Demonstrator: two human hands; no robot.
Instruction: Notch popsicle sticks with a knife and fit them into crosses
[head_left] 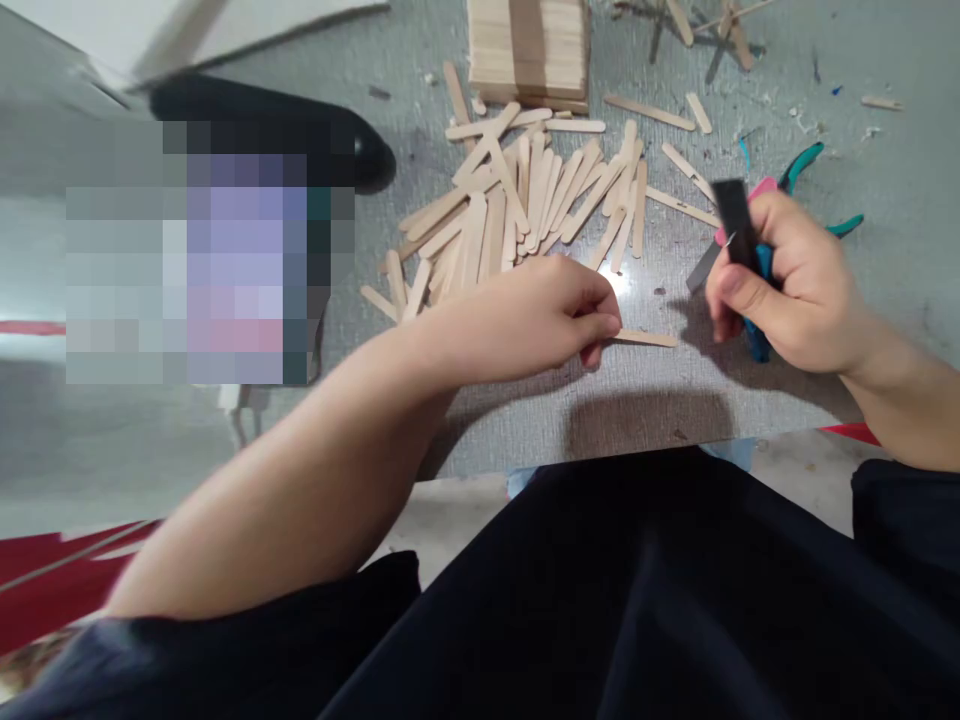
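Note:
Pinched between the fingertips of my left hand point(559, 318) is a wooden craft stick point(649, 339), which points right, low over the grey table near its front edge. To the right, my right hand point(787, 285) is wrapped round a black and blue tool point(736, 225); its exact kind is unclear. A loose pile of craft sticks point(540, 190) lies just beyond my left hand. Behind my right hand are teal-handled pliers point(802, 168) and a pink-handled blade point(703, 265), both partly hidden.
A stack of craft sticks point(529, 55) stands at the back of the grey table point(510, 430). Joined sticks point(727, 25) and small scraps lie at the back right. A long black object point(300, 125) lies at the left, beside a pixelated area.

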